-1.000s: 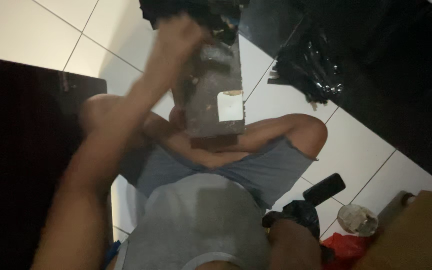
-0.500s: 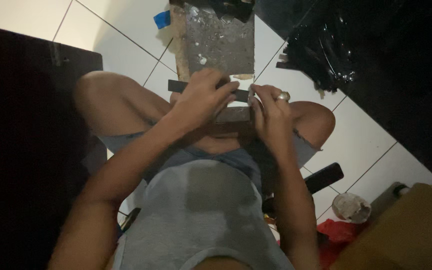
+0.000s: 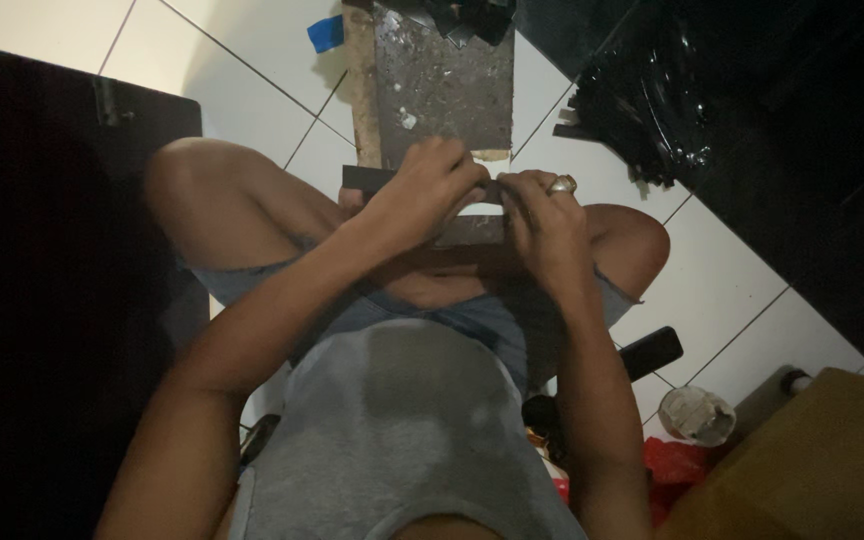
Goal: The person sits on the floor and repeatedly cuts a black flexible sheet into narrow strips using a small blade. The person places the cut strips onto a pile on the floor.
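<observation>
Dark strip (image 3: pixel 367 178) pinched between both grips, left hand (image 3: pixel 430 190) and right hand (image 3: pixel 542 215), above grey board (image 3: pixel 442 80)

black plastic bag (image 3: pixel 652 110), blue scrap (image 3: pixel 326 33), paper cup (image 3: pixel 697 415).

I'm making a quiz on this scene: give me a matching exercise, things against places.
Things:
1. blue scrap
2. black strip
3. ring
4. black bag

Places:
A. on the right hand
B. on the tile left of the board's top
C. held by both hands, left hand too
D. on the floor right of the board

Pairs: 1-B, 2-C, 3-A, 4-D
</observation>
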